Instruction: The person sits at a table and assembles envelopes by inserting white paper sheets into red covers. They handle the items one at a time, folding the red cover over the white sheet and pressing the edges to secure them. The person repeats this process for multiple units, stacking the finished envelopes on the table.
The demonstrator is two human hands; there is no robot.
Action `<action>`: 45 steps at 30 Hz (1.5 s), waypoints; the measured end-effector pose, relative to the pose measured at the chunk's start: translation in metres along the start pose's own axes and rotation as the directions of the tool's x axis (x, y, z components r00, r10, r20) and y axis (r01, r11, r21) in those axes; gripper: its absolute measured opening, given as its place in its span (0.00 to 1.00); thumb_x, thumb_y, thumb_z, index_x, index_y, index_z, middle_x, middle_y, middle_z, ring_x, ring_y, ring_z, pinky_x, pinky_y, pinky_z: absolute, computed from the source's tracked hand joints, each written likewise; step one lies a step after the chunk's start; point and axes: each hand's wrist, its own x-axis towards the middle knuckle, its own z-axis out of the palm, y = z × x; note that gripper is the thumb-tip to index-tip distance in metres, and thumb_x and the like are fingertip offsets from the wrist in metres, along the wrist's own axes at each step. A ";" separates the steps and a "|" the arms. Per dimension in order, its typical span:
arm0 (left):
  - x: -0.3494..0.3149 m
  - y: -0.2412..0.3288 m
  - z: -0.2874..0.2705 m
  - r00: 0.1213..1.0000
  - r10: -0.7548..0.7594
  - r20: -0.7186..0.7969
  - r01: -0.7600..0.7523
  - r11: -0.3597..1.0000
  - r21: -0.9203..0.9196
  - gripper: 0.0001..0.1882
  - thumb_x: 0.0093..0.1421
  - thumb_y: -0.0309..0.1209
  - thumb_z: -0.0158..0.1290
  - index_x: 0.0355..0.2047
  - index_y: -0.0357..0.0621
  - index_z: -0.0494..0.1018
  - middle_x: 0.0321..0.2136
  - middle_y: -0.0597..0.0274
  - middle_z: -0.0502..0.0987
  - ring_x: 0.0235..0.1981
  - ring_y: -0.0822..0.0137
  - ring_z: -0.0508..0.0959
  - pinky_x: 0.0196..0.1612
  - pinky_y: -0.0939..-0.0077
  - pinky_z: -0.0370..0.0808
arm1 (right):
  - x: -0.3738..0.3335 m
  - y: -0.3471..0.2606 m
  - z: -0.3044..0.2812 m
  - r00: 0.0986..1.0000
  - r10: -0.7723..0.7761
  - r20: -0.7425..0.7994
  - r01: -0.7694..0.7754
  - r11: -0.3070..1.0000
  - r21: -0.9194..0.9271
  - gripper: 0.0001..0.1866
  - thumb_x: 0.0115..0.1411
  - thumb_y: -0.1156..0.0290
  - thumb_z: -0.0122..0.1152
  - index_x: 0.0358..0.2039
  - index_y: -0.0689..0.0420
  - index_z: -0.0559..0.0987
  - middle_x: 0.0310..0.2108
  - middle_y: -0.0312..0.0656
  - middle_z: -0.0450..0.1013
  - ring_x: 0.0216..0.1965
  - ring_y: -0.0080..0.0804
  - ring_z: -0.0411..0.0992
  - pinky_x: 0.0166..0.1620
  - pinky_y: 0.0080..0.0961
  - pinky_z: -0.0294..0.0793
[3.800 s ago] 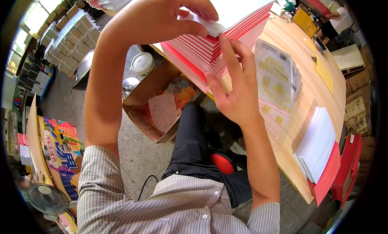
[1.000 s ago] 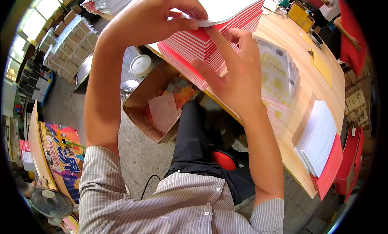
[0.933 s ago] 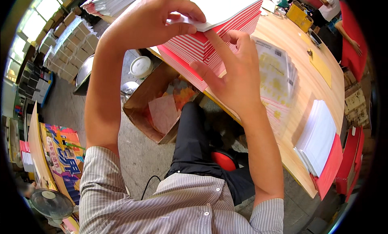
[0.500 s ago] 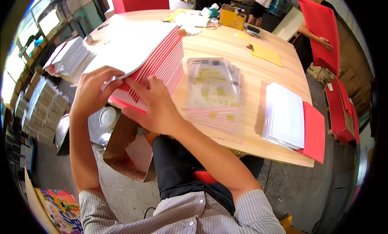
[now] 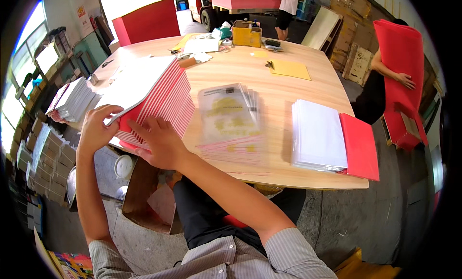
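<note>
Head view: only one view, looking down over a round wooden surface.
Stack: a tall pile of red-and-white booklets sits at the near-left edge of the surface, leaning and partly overhanging that edge.
Left hand: grip pinched on the lifted white top cover at the near corner of the stack, thumb over, fingers under.
Right hand: fingers spread flat against the near side of the stack, pressing the striped edges; it presses rather than clasps anything.
Beside the stack: a fan of clear-wrapped printed sheets lies just to the right, blurred; further right, near the near-right edge, a white sheet pile rests on a red folder.
Below the edge: an open cardboard box stands on the floor under the overhang.
Far side: a yellow box, a yellow envelope and small items; another person's arm holds a red board at the right.
Risk, slide: judged from the lean and overhang, the stack could shear and spill off the near-left edge if the right hand eases its press.
Risk, cover: pulling the pinched cover up sharply could crease it or drag upper booklets along.
Risk, neighbour: a sideways push could shove the wrapped sheets out of order.
</note>
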 end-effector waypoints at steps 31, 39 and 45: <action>0.066 0.008 -0.075 0.504 -0.279 -0.817 0.073 0.957 -0.282 0.33 0.57 0.50 0.66 0.46 0.27 0.79 0.41 0.52 0.84 0.41 0.61 0.83 0.46 0.66 0.77 | -0.312 -0.003 -0.187 0.720 0.538 -0.439 -0.490 0.842 0.228 0.24 0.57 0.79 0.64 0.55 0.65 0.75 0.46 0.47 0.74 0.46 0.38 0.72 0.52 0.31 0.71; 0.001 0.122 0.051 0.813 -0.373 -0.448 -0.019 0.751 -0.660 0.18 0.60 0.35 0.66 0.44 0.34 0.80 0.40 0.60 0.82 0.39 0.70 0.78 0.45 0.73 0.75 | -0.251 0.003 -0.247 0.695 0.617 -0.369 -0.333 0.732 0.595 0.52 0.61 0.36 0.60 0.68 0.69 0.59 0.68 0.52 0.61 0.68 0.44 0.61 0.67 0.40 0.58; -0.080 0.149 0.153 0.966 -0.258 0.028 0.122 0.355 -0.927 0.09 0.59 0.21 0.64 0.41 0.32 0.82 0.33 0.66 0.83 0.34 0.77 0.79 0.39 0.80 0.76 | -0.310 0.013 -0.224 0.717 0.696 0.051 -0.321 0.264 0.909 0.64 0.39 0.43 0.82 0.67 0.69 0.59 0.63 0.46 0.68 0.65 0.39 0.65 0.68 0.38 0.59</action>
